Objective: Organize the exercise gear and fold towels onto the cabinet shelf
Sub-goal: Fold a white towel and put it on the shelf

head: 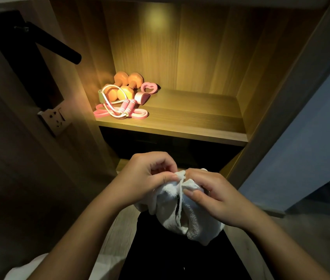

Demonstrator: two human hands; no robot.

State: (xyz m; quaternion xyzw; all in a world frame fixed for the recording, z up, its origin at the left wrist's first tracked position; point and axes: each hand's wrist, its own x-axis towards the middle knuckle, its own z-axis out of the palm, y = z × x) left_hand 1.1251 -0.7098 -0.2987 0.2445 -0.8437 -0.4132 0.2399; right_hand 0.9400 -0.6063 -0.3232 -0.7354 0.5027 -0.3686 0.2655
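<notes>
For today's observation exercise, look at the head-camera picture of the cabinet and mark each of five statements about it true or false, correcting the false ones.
1. Both hands grip the white towel. True: left hand and right hand pinch its top edge.
2. The orange dumbbells sit at the shelf's right end. False: they sit at the left end of the shelf.
3. A jump rope with pink handles lies in front of the dumbbells. True.
4. A folded towel is already on the shelf. False: none is seen there.
5. The pink resistance band hangs from a hook. False: it lies flat on the shelf.
</notes>
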